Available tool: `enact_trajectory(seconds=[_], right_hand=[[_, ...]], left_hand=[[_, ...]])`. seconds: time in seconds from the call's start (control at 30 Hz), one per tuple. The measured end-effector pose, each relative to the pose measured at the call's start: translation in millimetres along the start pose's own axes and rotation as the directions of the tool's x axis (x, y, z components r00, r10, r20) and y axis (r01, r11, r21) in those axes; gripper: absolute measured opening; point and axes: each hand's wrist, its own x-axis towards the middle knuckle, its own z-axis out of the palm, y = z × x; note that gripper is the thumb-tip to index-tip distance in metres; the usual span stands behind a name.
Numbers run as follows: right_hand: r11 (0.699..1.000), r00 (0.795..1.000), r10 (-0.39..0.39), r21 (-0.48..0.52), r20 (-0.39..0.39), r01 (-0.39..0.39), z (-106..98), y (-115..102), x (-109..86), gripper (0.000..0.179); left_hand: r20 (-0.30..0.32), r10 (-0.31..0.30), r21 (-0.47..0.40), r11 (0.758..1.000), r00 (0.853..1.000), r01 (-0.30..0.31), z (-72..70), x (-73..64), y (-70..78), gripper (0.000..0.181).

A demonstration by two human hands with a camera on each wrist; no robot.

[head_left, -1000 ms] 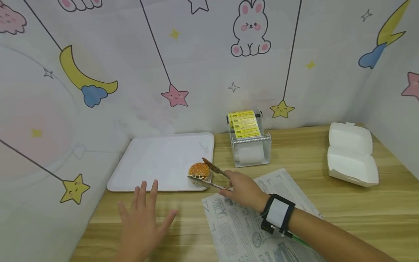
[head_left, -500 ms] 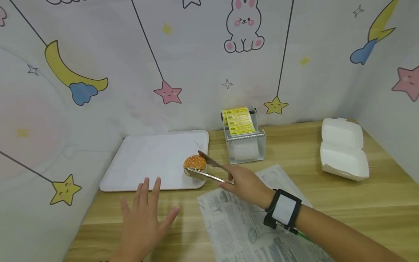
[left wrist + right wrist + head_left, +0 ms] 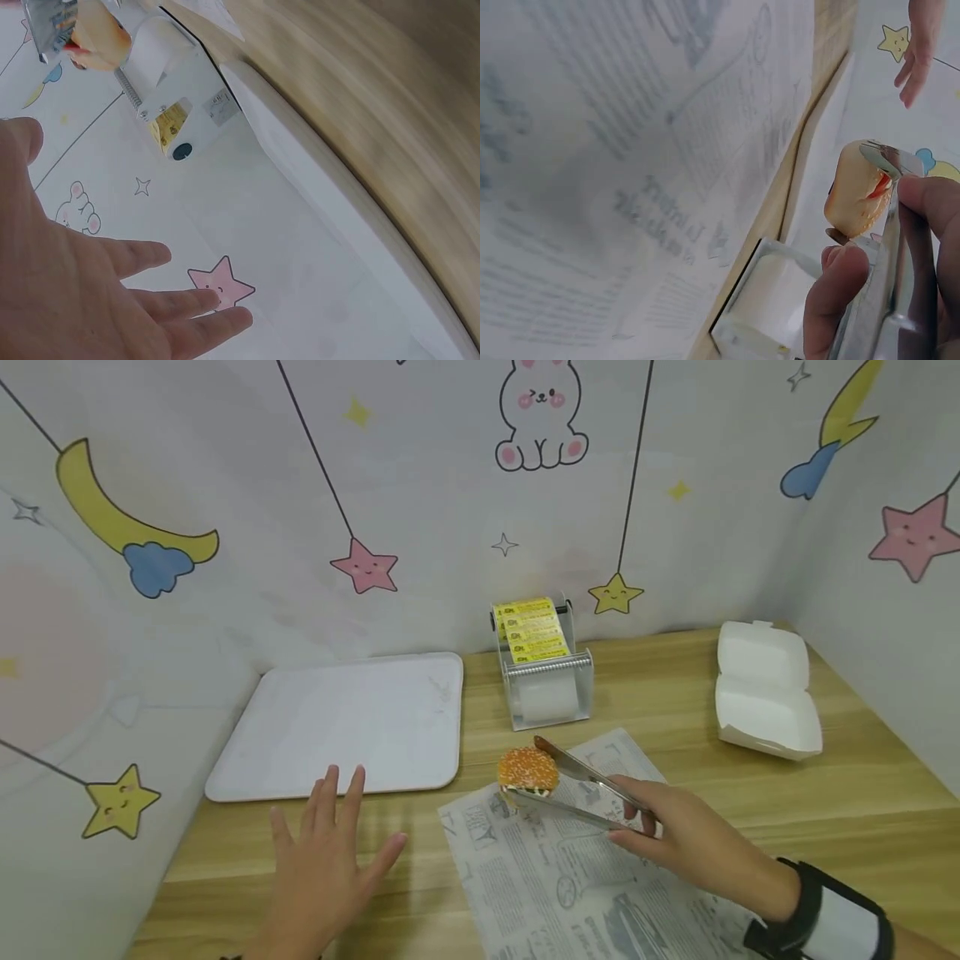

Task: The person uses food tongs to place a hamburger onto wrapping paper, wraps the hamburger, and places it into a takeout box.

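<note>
My right hand (image 3: 675,831) grips metal tongs (image 3: 581,814), whose two arms clasp a small burger (image 3: 527,771) with a sesame-seed bun. In the head view the burger overlaps the far-left part of a printed newspaper-style sheet (image 3: 555,877). The right wrist view has the burger (image 3: 857,187) held between the tong tips, with the thumb and fingers around the tong arms. My left hand (image 3: 322,860) is spread with straight fingers near the front edge of the white tray (image 3: 337,727) and holds nothing. Its fingers also reach across the left wrist view (image 3: 82,300).
A metal dispenser (image 3: 543,672) with a roll of yellow labels stands at the back, right of the tray. An open white clamshell box (image 3: 765,718) sits at the right on the wooden table (image 3: 660,668). A patterned cloth wall (image 3: 420,460) encloses the table's back and sides.
The burger, gripped in the tongs, has come off the tray and moved right over the printed sheet. The right hand has moved right with it. My left hand stays spread in place.
</note>
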Motion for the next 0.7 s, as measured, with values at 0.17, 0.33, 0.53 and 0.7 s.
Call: enact_trajectory(seconds=[0.17, 0.33, 0.53, 0.7], right_hand=[[0.999, 0.998, -0.039, -0.003, -0.059, 0.038, -5.6, 23.1, -40.4, 0.052], [0.991, 0.987, -0.124, -0.059, -0.102, 0.118, -6.1, 40.2, -66.6, 0.054], [0.986, 0.986, -0.158, -0.056, -0.052, 0.155, 4.4, 54.5, -83.1, 0.054], [0.989, 0.989, -0.147, -0.018, -0.016, 0.146, 14.0, 60.7, -87.9, 0.052]], left_hand=[[0.025, -0.001, 0.003, 1.0, 1.0, 0.001, -1.5, 1.7, 1.3, 0.094], [0.033, -0.009, 0.011, 1.0, 0.999, 0.009, -3.6, 2.6, 1.6, 0.094], [0.019, -0.002, 0.01, 1.0, 1.0, 0.002, -2.7, 3.4, 2.5, 0.093], [0.026, 0.002, 0.012, 1.0, 1.0, -0.003, -0.1, 3.8, 3.3, 0.092]])
